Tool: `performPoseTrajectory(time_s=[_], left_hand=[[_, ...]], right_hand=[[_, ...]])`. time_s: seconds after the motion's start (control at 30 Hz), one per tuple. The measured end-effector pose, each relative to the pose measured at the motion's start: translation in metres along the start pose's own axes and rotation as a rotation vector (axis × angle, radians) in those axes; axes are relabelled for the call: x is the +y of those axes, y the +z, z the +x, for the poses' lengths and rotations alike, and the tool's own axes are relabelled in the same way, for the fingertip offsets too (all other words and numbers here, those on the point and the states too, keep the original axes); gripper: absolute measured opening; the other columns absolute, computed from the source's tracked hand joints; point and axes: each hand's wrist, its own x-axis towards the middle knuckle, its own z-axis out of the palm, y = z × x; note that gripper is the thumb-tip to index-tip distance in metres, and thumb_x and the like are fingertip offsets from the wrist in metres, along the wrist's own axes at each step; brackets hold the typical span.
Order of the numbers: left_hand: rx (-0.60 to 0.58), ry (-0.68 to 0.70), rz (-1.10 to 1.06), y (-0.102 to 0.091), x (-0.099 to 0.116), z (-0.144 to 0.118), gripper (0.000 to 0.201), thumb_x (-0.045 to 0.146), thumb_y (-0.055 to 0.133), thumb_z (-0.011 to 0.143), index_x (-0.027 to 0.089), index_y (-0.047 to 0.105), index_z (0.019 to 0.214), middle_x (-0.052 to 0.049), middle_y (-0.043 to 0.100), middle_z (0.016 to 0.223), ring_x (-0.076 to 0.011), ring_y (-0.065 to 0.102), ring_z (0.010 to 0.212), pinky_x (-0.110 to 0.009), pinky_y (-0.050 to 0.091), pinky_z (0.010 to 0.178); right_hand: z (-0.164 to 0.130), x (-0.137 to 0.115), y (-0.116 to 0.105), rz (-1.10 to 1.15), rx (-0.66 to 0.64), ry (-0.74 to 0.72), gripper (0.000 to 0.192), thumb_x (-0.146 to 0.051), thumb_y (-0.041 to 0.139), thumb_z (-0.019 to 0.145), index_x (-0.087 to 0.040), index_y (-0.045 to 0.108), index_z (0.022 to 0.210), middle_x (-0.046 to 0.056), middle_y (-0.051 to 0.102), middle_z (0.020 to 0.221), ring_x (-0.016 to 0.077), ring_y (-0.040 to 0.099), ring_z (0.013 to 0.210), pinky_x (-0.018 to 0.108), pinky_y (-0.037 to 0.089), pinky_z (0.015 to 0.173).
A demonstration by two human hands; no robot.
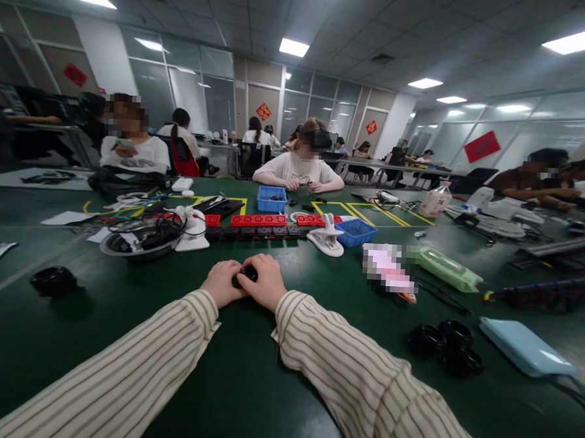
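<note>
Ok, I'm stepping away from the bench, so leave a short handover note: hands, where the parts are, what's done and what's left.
Left hand and right hand: together on the green table, both closed around one small black part.
Parts: three more black rings lie to the right, one black ring to the left.
Done: cannot tell from this view.
Left: the part between the hands is unfinished work; the loose rings lie untouched.

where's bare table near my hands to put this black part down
Bare green table lies between the two striped sleeves, and left of the left hand toward the black ring. Both hands hold the small black part. Crowded ahead: metal bowl, red strips; black rings to the right.
</note>
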Motion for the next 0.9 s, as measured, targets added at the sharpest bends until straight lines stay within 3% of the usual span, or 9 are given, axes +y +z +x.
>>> performPoseTrajectory(time_s=[0.1, 0.27, 0.4, 0.5, 0.57, 0.63, 0.73, 0.9], left_hand=[[-0.047, 0.116, -0.138, 0.001, -0.013, 0.005, 0.046, 0.038, 0.063, 0.060, 0.019, 0.060, 0.101, -0.007, 0.058, 0.105, -0.0265, 0.049, 0.105, -0.037, 0.038, 0.094], [-0.131, 0.203, -0.272, -0.001, -0.019, 0.008, 0.048, 0.039, 0.063, 0.060, 0.018, 0.059, 0.104, -0.006, 0.060, 0.109, -0.0265, 0.050, 0.106, -0.039, 0.035, 0.097], [-0.081, 0.166, -0.235, -0.001, -0.010, 0.004, 0.057, 0.041, 0.065, 0.059, 0.018, 0.054, 0.110, -0.007, 0.058, 0.112, -0.0275, 0.050, 0.107, -0.040, 0.036, 0.096], [-0.025, 0.081, -0.101, -0.001, 0.001, -0.001, 0.066, 0.043, 0.069, 0.054, 0.017, 0.051, 0.112, -0.010, 0.056, 0.111, -0.0292, 0.050, 0.105, -0.043, 0.036, 0.095], [-0.001, 0.010, -0.016, -0.002, 0.008, -0.003, 0.061, 0.043, 0.069, 0.053, 0.018, 0.053, 0.106, -0.010, 0.057, 0.106, -0.0296, 0.050, 0.104, -0.045, 0.034, 0.096], [0.006, -0.028, 0.031, -0.002, 0.013, -0.003, 0.051, 0.042, 0.067, 0.056, 0.018, 0.055, 0.099, -0.009, 0.058, 0.101, -0.0287, 0.051, 0.101, -0.046, 0.033, 0.096], [-0.001, 0.022, 0.020, -0.003, 0.013, -0.002, 0.043, 0.039, 0.064, 0.059, 0.017, 0.058, 0.095, -0.009, 0.059, 0.097, -0.0275, 0.053, 0.096, -0.042, 0.038, 0.091], [-0.025, 0.141, -0.162, -0.002, -0.005, 0.001, 0.044, 0.034, 0.063, 0.059, 0.018, 0.059, 0.100, -0.006, 0.059, 0.103, -0.0269, 0.051, 0.103, -0.038, 0.038, 0.095]], right_hand=[[0.000, 0.001, -0.002, 0.063, -0.071, -0.085, 0.013, -0.015, 0.056, 0.072, -0.019, 0.058, 0.084, 0.001, 0.059, 0.087, 0.0174, 0.049, 0.091, 0.032, 0.033, 0.086], [-0.002, -0.001, -0.005, 0.116, -0.090, -0.149, 0.016, -0.011, 0.051, 0.072, -0.020, 0.059, 0.083, -0.001, 0.061, 0.092, 0.0157, 0.052, 0.096, 0.036, 0.020, 0.101], [-0.003, -0.004, -0.007, 0.118, -0.012, -0.130, 0.020, -0.024, 0.056, 0.078, -0.019, 0.055, 0.097, 0.003, 0.059, 0.098, 0.0174, 0.049, 0.099, 0.034, 0.027, 0.095], [-0.003, -0.004, -0.005, 0.056, 0.044, -0.024, 0.035, -0.037, 0.060, 0.076, -0.017, 0.051, 0.103, 0.006, 0.054, 0.102, 0.0201, 0.047, 0.098, 0.034, 0.033, 0.087], [-0.003, -0.003, -0.003, 0.006, 0.070, 0.048, 0.038, -0.042, 0.061, 0.074, -0.017, 0.050, 0.100, 0.006, 0.052, 0.098, 0.0204, 0.046, 0.094, 0.034, 0.034, 0.084], [-0.002, -0.002, -0.001, -0.028, 0.068, 0.082, 0.033, -0.044, 0.061, 0.074, -0.018, 0.052, 0.092, 0.004, 0.051, 0.092, 0.0196, 0.046, 0.090, 0.033, 0.034, 0.081], [-0.001, -0.001, 0.000, -0.041, 0.039, 0.075, 0.023, -0.040, 0.061, 0.075, -0.019, 0.054, 0.080, 0.002, 0.052, 0.085, 0.0181, 0.046, 0.086, 0.032, 0.034, 0.079], [-0.001, -0.003, -0.005, 0.078, -0.027, -0.052, 0.011, -0.017, 0.058, 0.074, -0.018, 0.055, 0.085, 0.001, 0.057, 0.088, 0.0163, 0.049, 0.089, 0.031, 0.036, 0.083]])
